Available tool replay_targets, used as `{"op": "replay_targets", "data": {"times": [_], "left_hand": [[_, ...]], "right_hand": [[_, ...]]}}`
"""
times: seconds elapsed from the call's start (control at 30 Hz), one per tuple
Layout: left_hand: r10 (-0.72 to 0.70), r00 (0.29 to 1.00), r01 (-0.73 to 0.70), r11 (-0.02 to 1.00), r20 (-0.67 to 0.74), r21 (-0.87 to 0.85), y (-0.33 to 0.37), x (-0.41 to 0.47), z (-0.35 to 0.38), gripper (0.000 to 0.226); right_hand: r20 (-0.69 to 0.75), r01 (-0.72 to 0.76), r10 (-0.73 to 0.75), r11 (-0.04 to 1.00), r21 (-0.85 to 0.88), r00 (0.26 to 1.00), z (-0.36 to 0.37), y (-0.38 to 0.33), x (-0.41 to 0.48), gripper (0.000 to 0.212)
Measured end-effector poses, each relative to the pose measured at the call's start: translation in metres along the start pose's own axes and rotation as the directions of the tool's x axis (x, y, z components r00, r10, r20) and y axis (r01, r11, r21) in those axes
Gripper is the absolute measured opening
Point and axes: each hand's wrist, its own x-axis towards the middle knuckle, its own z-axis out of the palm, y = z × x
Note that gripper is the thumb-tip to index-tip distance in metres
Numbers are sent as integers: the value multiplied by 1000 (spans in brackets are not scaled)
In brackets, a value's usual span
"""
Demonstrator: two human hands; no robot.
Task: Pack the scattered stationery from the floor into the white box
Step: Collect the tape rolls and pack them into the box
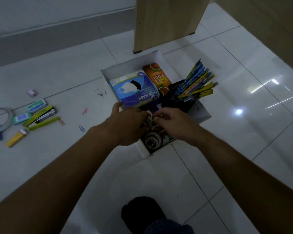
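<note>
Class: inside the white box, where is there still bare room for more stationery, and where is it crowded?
Bare: the strip between the white box's far wall and the face mask box. Crowded: the tea carton, the black pencil holder, and the near end under both hands.

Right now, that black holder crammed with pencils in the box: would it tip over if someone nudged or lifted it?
Probably tippy. The black pencil holder already leans, and its pencils fan out well past its rim, so the weight looks top-heavy. The pencils seem loose, so a careless lift could spill them. The white box wall beside it may catch a fall.
</note>
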Motion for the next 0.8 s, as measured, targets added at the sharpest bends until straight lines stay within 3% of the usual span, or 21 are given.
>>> {"op": "replay_targets", "data": {"times": [0.27, 0.5, 0.63, 0.7, 0.8], "left_hand": [[-81, 997, 80, 991, -11, -109, -6, -5, 0, 33], [-103, 987, 87, 988, -121, -129, -9, -11, 6, 35], [-121, 964, 42, 949, -237, -311, -12, -16, 11, 37], [-125, 919, -46, 908, -374, -417, -16, -22, 14, 36], [-218, 841, -94, 842, -495, -532, -23, -36, 16, 30]], "right_hand": [[9, -15, 14, 998, 63, 1000, 9, -10, 12, 26], [-73, 52, -45, 993, 103, 996, 16, -4, 17, 18], [-9, -15, 17, 983, 182, 1000, 14, -1, 18, 23], [-98, -19, 31, 993, 121, 995, 14, -4, 21, 26], [-268, 84, -66, 995, 56, 961, 14, -18, 20, 18]]}}
